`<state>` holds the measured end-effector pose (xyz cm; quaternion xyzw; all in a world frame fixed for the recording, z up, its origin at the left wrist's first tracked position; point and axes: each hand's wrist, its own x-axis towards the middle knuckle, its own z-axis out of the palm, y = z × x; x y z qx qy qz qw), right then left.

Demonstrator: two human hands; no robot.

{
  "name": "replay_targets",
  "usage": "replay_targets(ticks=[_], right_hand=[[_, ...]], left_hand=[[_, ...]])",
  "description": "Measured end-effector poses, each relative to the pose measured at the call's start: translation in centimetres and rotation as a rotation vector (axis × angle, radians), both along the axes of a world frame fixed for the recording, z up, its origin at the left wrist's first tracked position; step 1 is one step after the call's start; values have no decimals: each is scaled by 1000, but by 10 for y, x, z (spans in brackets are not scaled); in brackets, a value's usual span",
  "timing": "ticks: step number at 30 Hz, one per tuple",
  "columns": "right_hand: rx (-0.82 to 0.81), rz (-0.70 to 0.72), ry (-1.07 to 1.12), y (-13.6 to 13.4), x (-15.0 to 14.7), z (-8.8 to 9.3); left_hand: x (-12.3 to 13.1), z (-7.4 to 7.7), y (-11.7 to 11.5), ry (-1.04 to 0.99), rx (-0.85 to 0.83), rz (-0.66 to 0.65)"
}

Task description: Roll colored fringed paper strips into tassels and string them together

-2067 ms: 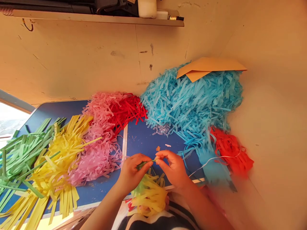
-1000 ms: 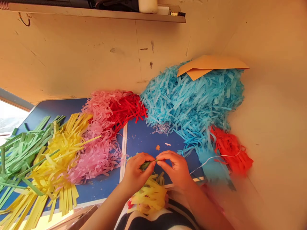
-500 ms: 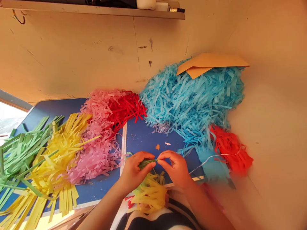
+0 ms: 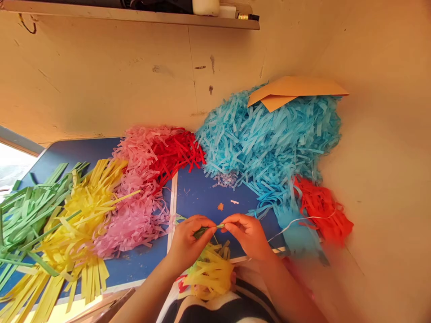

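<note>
A small green paper strip [image 4: 200, 232] is pinched between my two hands above the table's front edge. My left hand [image 4: 192, 240] grips its wider part between thumb and fingers. At its narrow, twisted right end, my right hand [image 4: 246, 234] has thumb and forefinger closed on it. The fingertips of both hands are close together. Below them, a bunch of yellow strips [image 4: 213, 273] with some green lies against my lap.
Green [image 4: 30, 211], yellow [image 4: 77, 215], pink [image 4: 134, 220] and red strips [image 4: 175, 152] lie left on the blue table [image 4: 208, 193]. A big blue heap [image 4: 269, 139] bears orange paper [image 4: 292, 92]. Red strips [image 4: 323, 206] and white string [image 4: 296, 220] are at right.
My left fingers have closed further over the green strip, and less of its wide part shows. The hands are otherwise almost where they were.
</note>
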<state>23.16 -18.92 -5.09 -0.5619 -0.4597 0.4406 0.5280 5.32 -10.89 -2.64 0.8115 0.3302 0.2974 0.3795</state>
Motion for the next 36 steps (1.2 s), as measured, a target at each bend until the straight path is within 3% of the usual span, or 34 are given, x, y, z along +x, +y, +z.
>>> replay_targets(ticks=[5,12,17,21,27,32,36], right_hand=[[64,-17,-304,0,-2,3],[205,-64,-495,-3,-7,3],[192,-74,-427,-6,-2,6],[176,-50,-307,-8,-4,5],[225,-178,-400,-15,-12,4],[270,-215,-439,-17,-10,2],[353,-245,-458,-14,-16,3]], left_hand=[[2,-1,-2,24,5,-5],[4,0,-2,51,120,-59],[2,1,-2,30,99,-37],[5,-3,-7,-50,210,3],[15,-6,-17,-186,481,52],[18,-4,-18,-160,501,50],[24,-15,-16,-107,512,36]])
